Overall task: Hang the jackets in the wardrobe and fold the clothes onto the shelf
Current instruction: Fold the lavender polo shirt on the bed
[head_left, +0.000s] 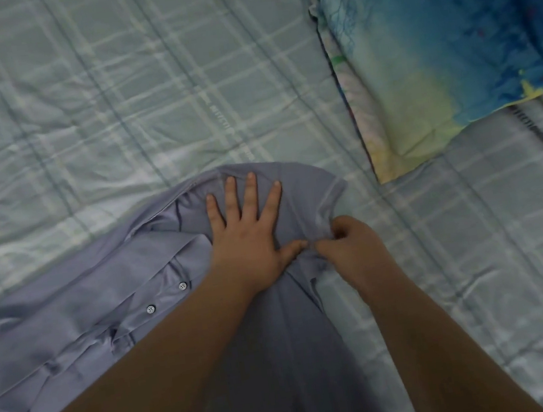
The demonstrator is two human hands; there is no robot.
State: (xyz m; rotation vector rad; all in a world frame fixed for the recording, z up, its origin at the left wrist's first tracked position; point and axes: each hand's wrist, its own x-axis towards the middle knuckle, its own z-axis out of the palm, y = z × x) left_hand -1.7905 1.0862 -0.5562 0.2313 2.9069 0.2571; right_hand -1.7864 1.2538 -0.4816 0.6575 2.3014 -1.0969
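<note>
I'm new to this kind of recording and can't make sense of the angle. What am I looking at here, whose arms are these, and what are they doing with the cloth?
There is no machine here. The one picture comes from a camera worn on a person's head, looking down at their own two arms. Below them is a bed with a pale green checked cover. A blue and yellow pillow lies at the upper right. Spread on the bed is a grey-blue buttoned shirt. The left hand lies flat on the shirt with its fingers spread, pressing it down. The right hand pinches a bit of the shirt's fabric beside it, probably to fold it.
</note>
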